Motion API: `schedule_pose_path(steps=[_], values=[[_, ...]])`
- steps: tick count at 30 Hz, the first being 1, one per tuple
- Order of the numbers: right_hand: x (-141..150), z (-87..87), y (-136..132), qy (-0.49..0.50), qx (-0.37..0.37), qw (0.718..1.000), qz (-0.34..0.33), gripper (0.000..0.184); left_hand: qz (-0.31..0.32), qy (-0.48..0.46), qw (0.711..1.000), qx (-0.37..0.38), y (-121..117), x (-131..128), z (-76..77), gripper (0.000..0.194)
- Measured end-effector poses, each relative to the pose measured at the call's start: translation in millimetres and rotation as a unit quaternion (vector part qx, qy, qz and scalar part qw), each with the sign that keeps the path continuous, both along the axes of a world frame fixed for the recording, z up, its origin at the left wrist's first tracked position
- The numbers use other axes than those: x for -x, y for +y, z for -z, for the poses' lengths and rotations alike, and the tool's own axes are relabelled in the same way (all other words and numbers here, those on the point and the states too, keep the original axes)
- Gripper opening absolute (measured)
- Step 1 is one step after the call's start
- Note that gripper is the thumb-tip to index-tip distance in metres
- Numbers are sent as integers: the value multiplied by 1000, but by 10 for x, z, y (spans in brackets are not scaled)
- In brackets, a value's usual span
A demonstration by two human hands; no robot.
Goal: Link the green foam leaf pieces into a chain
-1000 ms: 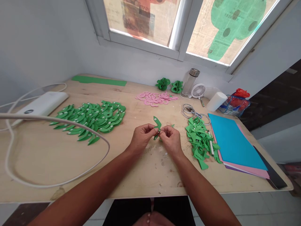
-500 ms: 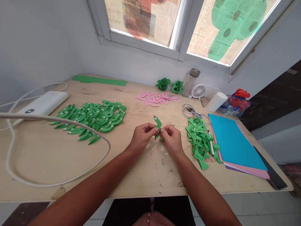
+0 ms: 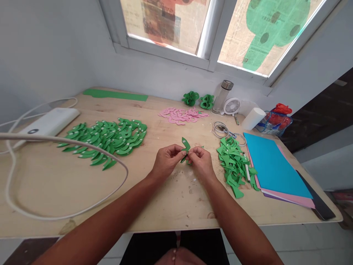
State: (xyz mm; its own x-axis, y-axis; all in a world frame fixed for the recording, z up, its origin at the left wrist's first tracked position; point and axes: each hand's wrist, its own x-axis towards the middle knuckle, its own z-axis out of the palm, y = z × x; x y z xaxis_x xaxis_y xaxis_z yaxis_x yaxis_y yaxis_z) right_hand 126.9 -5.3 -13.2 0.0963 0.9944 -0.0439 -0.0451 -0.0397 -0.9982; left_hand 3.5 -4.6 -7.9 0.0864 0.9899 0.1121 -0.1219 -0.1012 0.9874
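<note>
At the middle of the table, my left hand (image 3: 168,159) pinches a curved green paper cutout (image 3: 185,143) that bears a small pale patch near its upper tip. My right hand (image 3: 200,159) is closed at the lower right side of the same cutout, thumb and forefinger pressed together on it. The fingertips of both hands almost meet. A bit of green paper shows behind the right fingers, mostly hidden. Left of the hands lies a spread of similar green cutouts (image 3: 104,138) with pale patches. To the right is a heap of green paper scraps (image 3: 233,162).
Pink paper cutouts (image 3: 182,115) and two green paper balls (image 3: 191,98) lie toward the wall. A glass bottle (image 3: 222,95), small fan (image 3: 232,106) and rings of tape (image 3: 220,129) stand right of them. Blue sheets (image 3: 277,163) lie right; a white cable (image 3: 121,162) loops across the left.
Both hands stay in nearly the same place, still closed at the green cutout. The cutout has tilted slightly, its upper tip shifting a little right and down.
</note>
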Motion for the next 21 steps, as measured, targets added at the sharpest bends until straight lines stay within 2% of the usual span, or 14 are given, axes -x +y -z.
schedule_pose_path(steps=[5,13,21], values=[[-4,20,8,-2,7,1000,-2,7,-1,-2,1000,8,-2,1,-5,12],[6,-65,-26,10,21,1000,-9,15,-5,-16,1000,15,-6,7,-29,13],[4,-57,-24,29,28,999,-14,10,-5,-24,999,20,-25,4,-58,13]])
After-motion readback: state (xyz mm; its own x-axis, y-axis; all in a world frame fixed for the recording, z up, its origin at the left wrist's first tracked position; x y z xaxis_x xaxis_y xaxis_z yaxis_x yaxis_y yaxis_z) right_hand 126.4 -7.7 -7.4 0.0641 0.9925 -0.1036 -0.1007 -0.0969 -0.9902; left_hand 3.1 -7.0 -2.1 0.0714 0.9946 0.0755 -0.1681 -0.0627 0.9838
